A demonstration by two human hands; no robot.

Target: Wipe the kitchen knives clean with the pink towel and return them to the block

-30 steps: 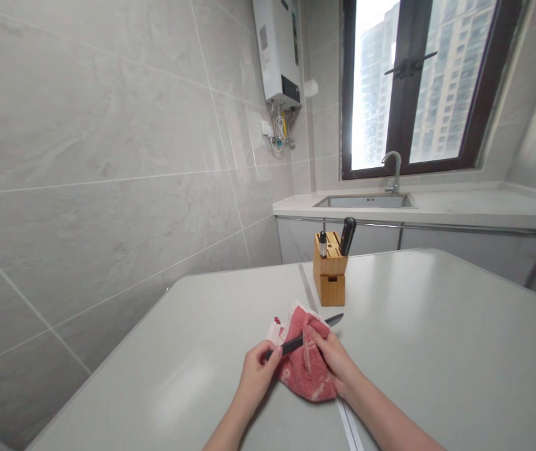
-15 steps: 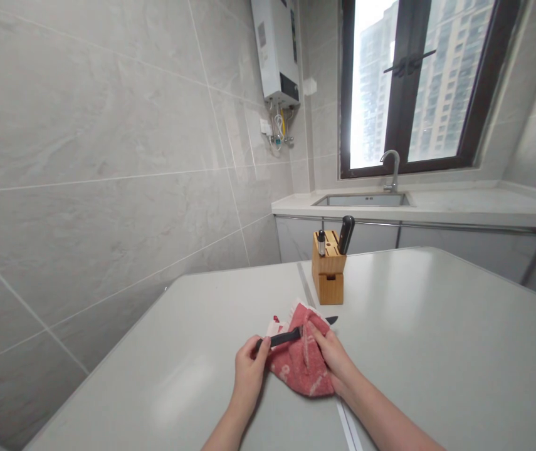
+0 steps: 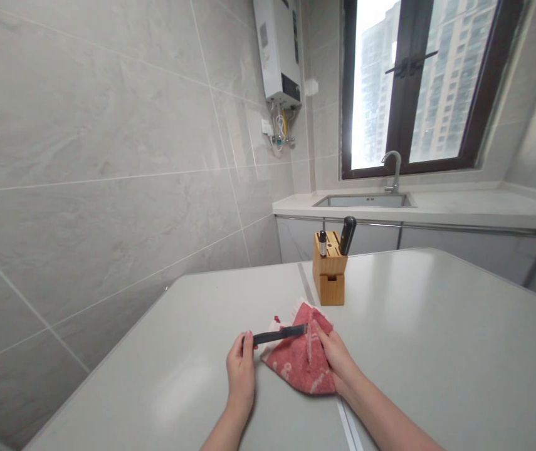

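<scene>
My left hand [image 3: 242,369] is closed on the end of the black handle of a knife [image 3: 277,335], which points to the right. The knife's blade is hidden in the folds of a red towel [image 3: 303,366] with white patterns and a white fringe. My right hand [image 3: 340,362] grips the towel from the right, thumb on top, pinching the cloth around the blade. Beyond the towel, a wooden knife block [image 3: 331,279] stands upright on the table, with a large black-handled knife [image 3: 347,235] and a smaller tool with a black and silver handle [image 3: 323,243] in its slots.
The pale table [image 3: 192,319] has a seam running through its middle. Behind it is a counter with a sink [image 3: 366,200] and a faucet [image 3: 393,170]. A water heater [image 3: 278,53] hangs on the tiled wall by the window.
My left hand has moved left with the knife handle, drawing the blade back into the towel; its tip no longer shows on the right. My right hand stays nearly in place.
</scene>
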